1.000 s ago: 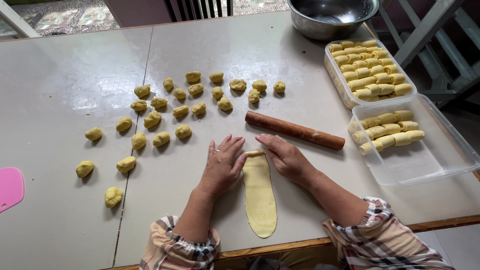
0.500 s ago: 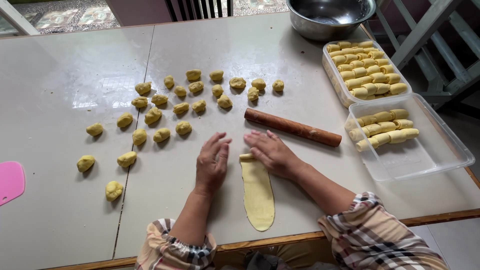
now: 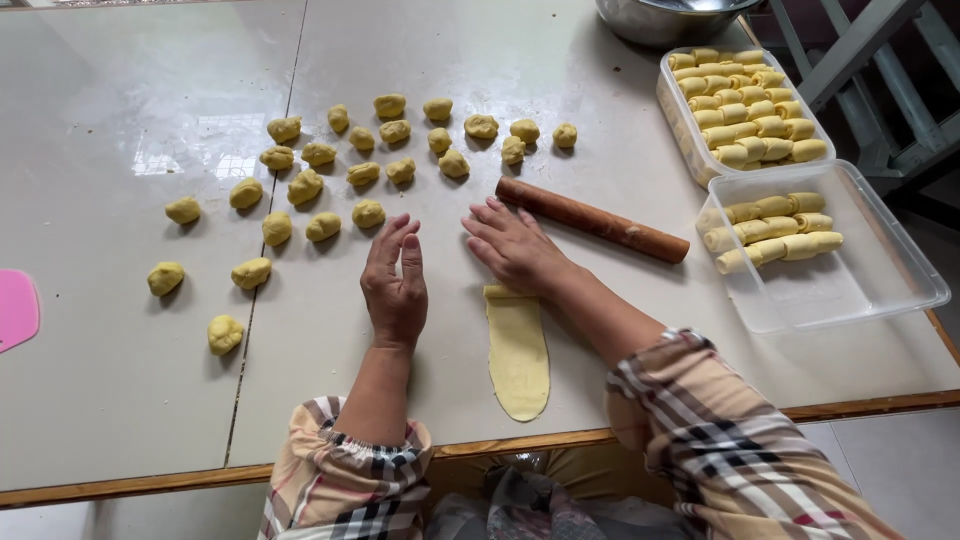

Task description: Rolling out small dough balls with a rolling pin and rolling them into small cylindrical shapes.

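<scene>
A long flat strip of yellow dough [image 3: 519,355] lies on the white table [image 3: 120,380] near its front edge. My right hand [image 3: 515,245] rests flat on the strip's far end, fingers spread, palm down. My left hand [image 3: 395,280] lies flat on the table a little left of the strip, touching no dough. A brown wooden rolling pin [image 3: 592,219] lies at a slant just beyond my right hand.
Several small yellow dough lumps [image 3: 330,170] are scattered across the table's middle and left. A full clear box of dough rolls [image 3: 745,105] and a partly filled one [image 3: 800,250] stand at the right. A metal bowl [image 3: 665,15] is behind. A pink item [image 3: 15,308] lies far left.
Both hands have slid away from me, up the table. The right hand now covers the strip's far end and the left hand has come off the dough.
</scene>
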